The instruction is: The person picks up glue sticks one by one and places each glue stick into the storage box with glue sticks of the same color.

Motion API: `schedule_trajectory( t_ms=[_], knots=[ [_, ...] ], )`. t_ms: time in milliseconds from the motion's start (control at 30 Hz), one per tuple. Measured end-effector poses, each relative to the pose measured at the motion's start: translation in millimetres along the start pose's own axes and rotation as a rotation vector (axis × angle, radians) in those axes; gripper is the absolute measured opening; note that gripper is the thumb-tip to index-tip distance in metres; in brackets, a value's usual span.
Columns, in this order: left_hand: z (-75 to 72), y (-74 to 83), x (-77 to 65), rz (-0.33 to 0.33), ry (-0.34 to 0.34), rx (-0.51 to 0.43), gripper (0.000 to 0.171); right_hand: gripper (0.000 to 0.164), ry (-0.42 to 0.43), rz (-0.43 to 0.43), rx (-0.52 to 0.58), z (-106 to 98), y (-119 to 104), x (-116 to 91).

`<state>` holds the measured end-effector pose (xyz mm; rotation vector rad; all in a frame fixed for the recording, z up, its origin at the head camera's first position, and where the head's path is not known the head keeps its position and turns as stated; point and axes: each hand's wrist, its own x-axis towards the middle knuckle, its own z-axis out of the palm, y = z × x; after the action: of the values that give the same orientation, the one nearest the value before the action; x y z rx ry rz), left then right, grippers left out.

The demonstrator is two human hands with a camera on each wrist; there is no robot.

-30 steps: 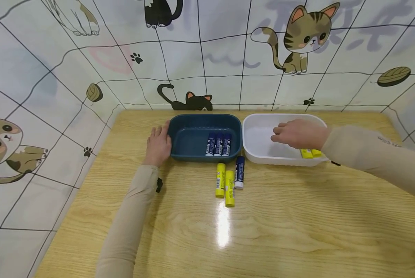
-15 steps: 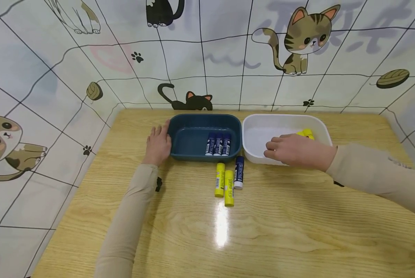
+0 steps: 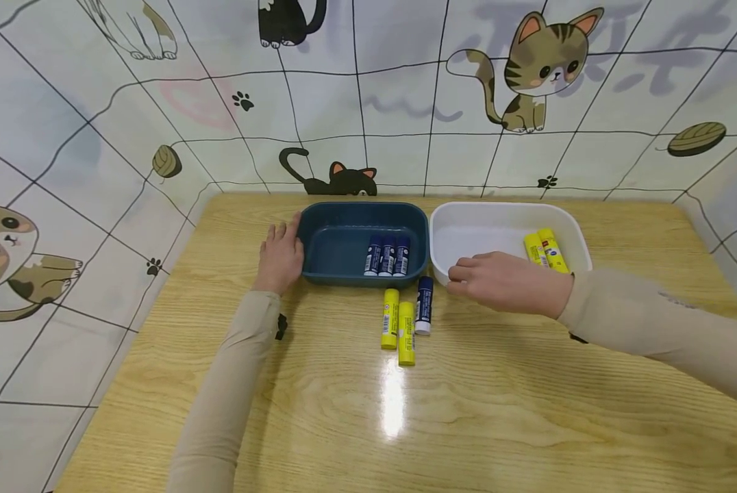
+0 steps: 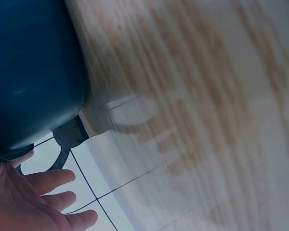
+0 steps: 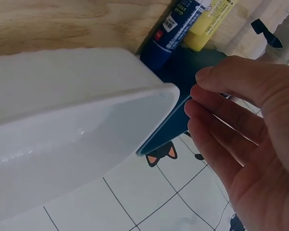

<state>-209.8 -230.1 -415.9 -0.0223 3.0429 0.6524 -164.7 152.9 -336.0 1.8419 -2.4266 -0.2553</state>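
From the head, we see the left hand (image 3: 280,259) against the blue box (image 3: 325,250), likely steadying its left end. Three blue glue sticks (image 3: 388,256) lie inside that box, seemingly grouped by colour; to its right, the white box (image 3: 467,236) holds two yellow glue sticks (image 3: 551,248). In front of the blue box, two loose yellow sticks (image 3: 405,332) and one loose blue stick (image 3: 425,305) rest on the table (image 3: 498,397); a cat-print wall (image 3: 399,103) stands behind. From the left wrist, we see extended fingers (image 4: 58,178) gripping nothing. From the right wrist, we find the right hand (image 5: 260,149) loosely bent, holding nothing, with the white box's corner close by, an edge to clear.
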Motion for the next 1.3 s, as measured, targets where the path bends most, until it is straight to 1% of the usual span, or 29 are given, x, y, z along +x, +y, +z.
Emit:
schedule_trajectory(
  t_ms=[167, 400, 533, 733, 1000, 1067, 1200, 1300],
  knots=[
    [-0.4, 0.4, -0.7, -0.008, -0.004, 0.002, 0.054, 0.026, -0.012, -0.012, 0.021, 10, -4, 11],
    [0.2, 0.4, -1.6, -0.007, -0.009, -0.003, 0.054, 0.029, 0.001, -0.087, 0.002, 30, -9, 25],
    [-0.4, 0.2, -1.5, -0.003, -0.002, -0.008, 0.054, 0.034, 0.007, -0.106, 0.007, 37, -9, 32],
    [-1.6, 0.8, -1.6, -0.006, -0.003, -0.011, 0.054, 0.039, -0.007, -0.087, 0.049, 44, -10, 41],
    [-1.2, 0.7, -0.6, -0.011, -0.014, -0.009, 0.054, 0.037, -0.1, -0.03, 0.131, 55, -10, 47],
    [-1.2, 0.8, -0.5, -0.013, -0.014, -0.007, 0.054, 0.033, -0.111, -0.029, 0.117, 59, -10, 48],
    [-0.9, 1.1, -0.3, -0.017, -0.015, -0.008, 0.054, 0.025, -0.107, -0.024, 0.068, 64, -11, 48],
    [-0.4, 1.0, -0.2, -0.019, -0.016, -0.01, 0.054, 0.023, -0.114, -0.015, 0.038, 65, -12, 48]
  ],
)
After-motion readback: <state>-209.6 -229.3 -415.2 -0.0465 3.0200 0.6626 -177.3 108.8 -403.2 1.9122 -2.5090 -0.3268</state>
